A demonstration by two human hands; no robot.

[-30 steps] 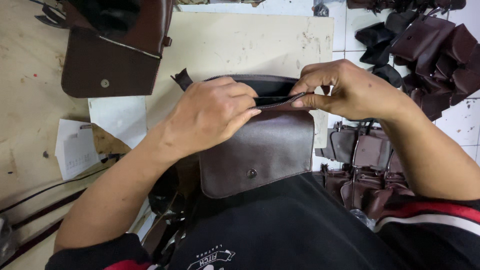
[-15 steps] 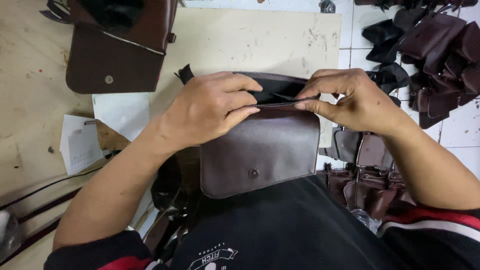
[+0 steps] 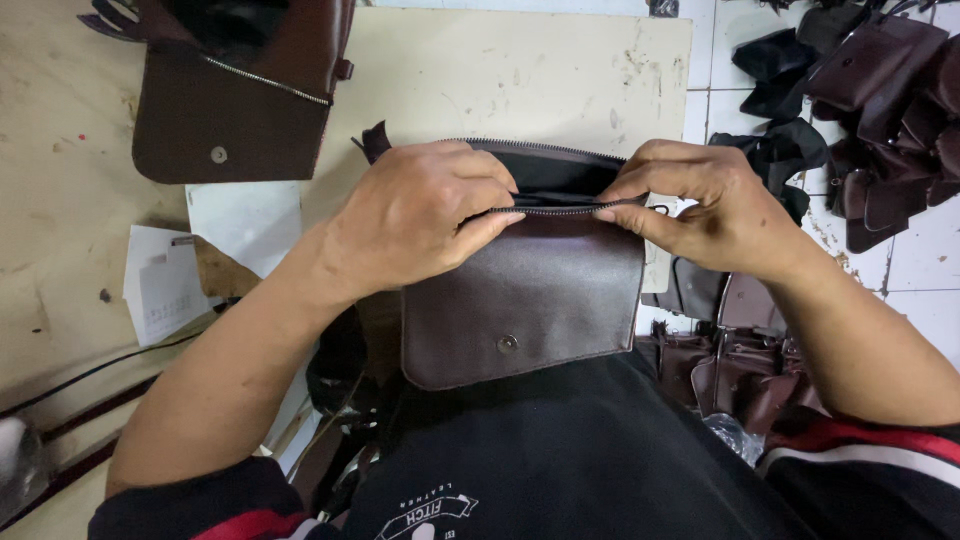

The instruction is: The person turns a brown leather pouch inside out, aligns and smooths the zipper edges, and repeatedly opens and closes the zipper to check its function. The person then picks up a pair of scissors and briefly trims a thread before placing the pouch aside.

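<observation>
Against my lap at the worktop [image 3: 560, 70] edge, my left hand [image 3: 425, 215] and right hand [image 3: 715, 205] pinch the dark brown leather pouch's [image 3: 530, 300] zipper edge; it seems soft, light, best gripped there.

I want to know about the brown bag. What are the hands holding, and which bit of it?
Both hands, left and right, hold the dark brown leather bag by its zipped top edge, fingers pinching along the zipper.

A white printed paper slip [image 3: 160, 290] lies at the left of the worktop [image 3: 520, 70], partly tucked under a larger blank white sheet [image 3: 245, 215].
</observation>
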